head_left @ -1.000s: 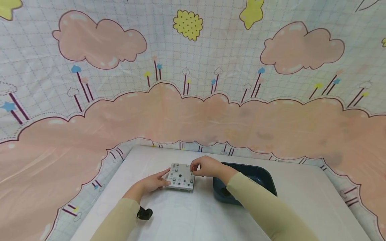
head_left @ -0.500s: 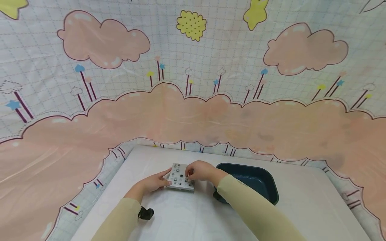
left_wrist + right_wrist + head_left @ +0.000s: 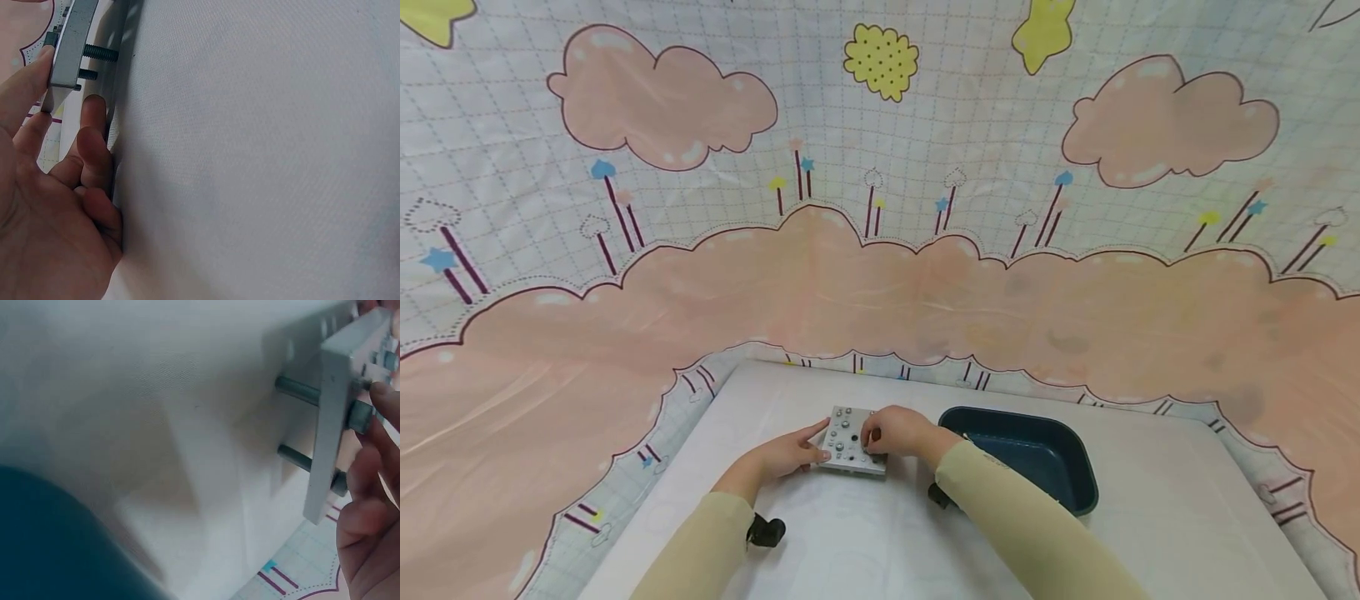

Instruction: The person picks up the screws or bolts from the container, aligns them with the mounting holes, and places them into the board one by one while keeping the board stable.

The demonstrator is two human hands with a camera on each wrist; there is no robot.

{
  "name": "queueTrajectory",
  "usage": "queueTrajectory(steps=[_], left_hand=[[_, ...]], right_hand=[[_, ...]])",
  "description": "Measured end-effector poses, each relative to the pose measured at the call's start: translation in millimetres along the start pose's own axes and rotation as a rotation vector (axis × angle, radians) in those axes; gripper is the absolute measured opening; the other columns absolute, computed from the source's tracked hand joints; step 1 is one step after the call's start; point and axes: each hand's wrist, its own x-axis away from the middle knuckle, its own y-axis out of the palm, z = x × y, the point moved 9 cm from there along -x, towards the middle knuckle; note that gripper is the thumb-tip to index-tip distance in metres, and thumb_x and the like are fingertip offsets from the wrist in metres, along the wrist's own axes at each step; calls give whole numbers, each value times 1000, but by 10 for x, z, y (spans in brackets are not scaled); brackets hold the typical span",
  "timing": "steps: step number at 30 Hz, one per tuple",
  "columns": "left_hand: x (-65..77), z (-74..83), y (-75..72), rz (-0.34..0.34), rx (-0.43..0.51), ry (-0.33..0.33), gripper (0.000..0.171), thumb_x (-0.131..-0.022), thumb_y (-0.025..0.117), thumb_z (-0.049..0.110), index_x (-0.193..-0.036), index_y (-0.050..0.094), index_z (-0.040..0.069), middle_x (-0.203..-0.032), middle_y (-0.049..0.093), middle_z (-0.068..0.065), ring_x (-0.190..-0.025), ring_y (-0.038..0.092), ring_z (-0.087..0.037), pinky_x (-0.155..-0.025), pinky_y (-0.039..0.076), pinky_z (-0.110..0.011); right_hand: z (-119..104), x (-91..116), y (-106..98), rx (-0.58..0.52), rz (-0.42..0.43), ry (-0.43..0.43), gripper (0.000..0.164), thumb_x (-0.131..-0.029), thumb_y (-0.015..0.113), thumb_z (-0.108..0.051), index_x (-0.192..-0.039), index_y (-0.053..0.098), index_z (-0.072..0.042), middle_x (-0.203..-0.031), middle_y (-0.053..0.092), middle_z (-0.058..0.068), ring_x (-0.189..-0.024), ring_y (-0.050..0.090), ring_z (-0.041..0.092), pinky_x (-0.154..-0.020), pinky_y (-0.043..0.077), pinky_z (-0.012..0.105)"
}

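Observation:
On the table lies a silver metal plate [image 3: 835, 460] with several bolts and a few dark holes in its top. My left hand [image 3: 784, 457] holds the plate's left edge between thumb and forefinger. In the left wrist view threaded bolt shanks [image 3: 100, 54] stick out below the plate [image 3: 70, 53]. The right hand [image 3: 901, 432] is over the plate's right side, its thumb and fingers pinching a small bolt [image 3: 361, 384]. Larger hex bolt heads [image 3: 360, 417] sit beside those fingers, their shanks [image 3: 297, 391] passing through the plate. The fingers partly hide the small bolt.
A dark blue tray [image 3: 1092, 498] stands on the white-covered table [image 3: 842, 542] right of the plate; the right forearm covers part of it. A black wrist device [image 3: 766, 531] hangs under the left wrist. A patterned cloth [image 3: 925, 300] hangs behind.
My right hand has moved from the plate's right rear edge toward the front right and lower onto the plate. The left hand keeps its hold on the edge.

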Motion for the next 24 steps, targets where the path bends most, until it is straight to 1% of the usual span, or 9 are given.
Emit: queueTrajectory(steps=[3, 7, 12, 17, 20, 24], left_hand=[[-4, 20, 13, -1, -6, 6, 81, -90, 70, 43, -157, 28, 29, -93, 58, -6, -85, 51, -21, -86, 35, -45], [-10, 29, 18, 11, -12, 6, 80, -89, 71, 42, -157, 30, 29, -93, 58, -7, -86, 51, -21, -86, 35, -46], [-3, 24, 15, 25, -10, -3, 78, -89, 72, 41, -156, 32, 32, -95, 59, -6, -86, 51, -22, -87, 35, -47], [-22, 11, 5, 19, -3, -1, 80, -89, 72, 43, -156, 32, 30, -96, 60, -7, -87, 52, -22, -86, 35, -46], [-34, -20, 4, 14, 1, -12, 80, -88, 72, 44, -156, 31, 31, -100, 60, -8, -90, 52, -23, -87, 35, -45], [-25, -43, -7, 20, -5, -20, 81, -88, 72, 44, -156, 31, 33, -102, 60, -7, -91, 51, -23, -88, 34, -45]], right_hand=[[1, 32, 5, 26, -7, 4, 12, -91, 74, -23, -101, 75, -29, -83, 59, -12, -77, 53, 8, -70, 45, 26], [21, 86, -41, -11, -4, 8, 23, -90, 74, -24, -113, 75, -30, -85, 59, -12, -77, 54, 9, -69, 46, 26], [73, 132, -139, -66, 7, 18, 23, -90, 74, -27, -113, 75, -31, -86, 61, -13, -80, 54, 10, -71, 46, 27], [130, 205, -230, -96, 16, -5, 23, -91, 73, -28, -114, 76, -30, -89, 62, -14, -85, 55, 11, -74, 46, 28], [179, 268, -292, -92, 30, -29, 23, -91, 73, -28, -114, 76, -28, -89, 62, -14, -85, 55, 11, -73, 47, 28], [281, 376, -389, -85, 46, -37, 25, -91, 73, -27, -116, 76, -26, -89, 63, -13, -85, 55, 12, -72, 48, 29]])
